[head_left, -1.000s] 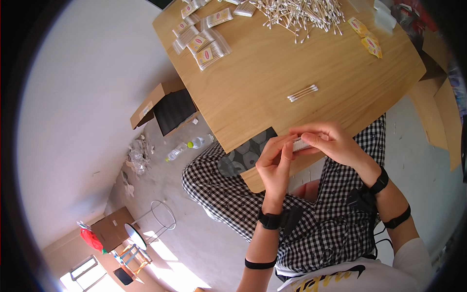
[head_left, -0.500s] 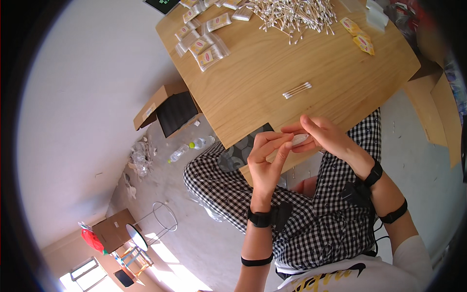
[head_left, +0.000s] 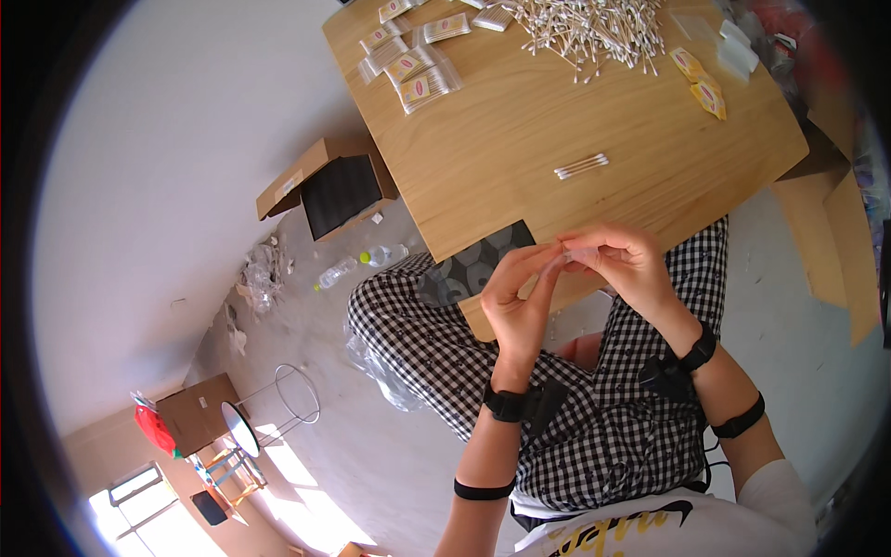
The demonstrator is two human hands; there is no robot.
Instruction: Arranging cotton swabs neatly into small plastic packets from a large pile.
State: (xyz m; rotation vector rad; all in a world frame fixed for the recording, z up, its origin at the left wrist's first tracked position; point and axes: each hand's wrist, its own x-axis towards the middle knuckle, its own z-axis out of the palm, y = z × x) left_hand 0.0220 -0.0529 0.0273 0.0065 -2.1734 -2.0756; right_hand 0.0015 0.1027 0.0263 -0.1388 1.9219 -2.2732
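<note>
White-tipped swabs (head_left: 599, 32), black-and-white checked trousers (head_left: 418, 348)

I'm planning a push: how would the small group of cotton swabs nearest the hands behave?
The cotton swabs are probably light, being so thin. They may roll apart, since no band shows around them. They would likely slide easily on the smooth-looking table.
</note>
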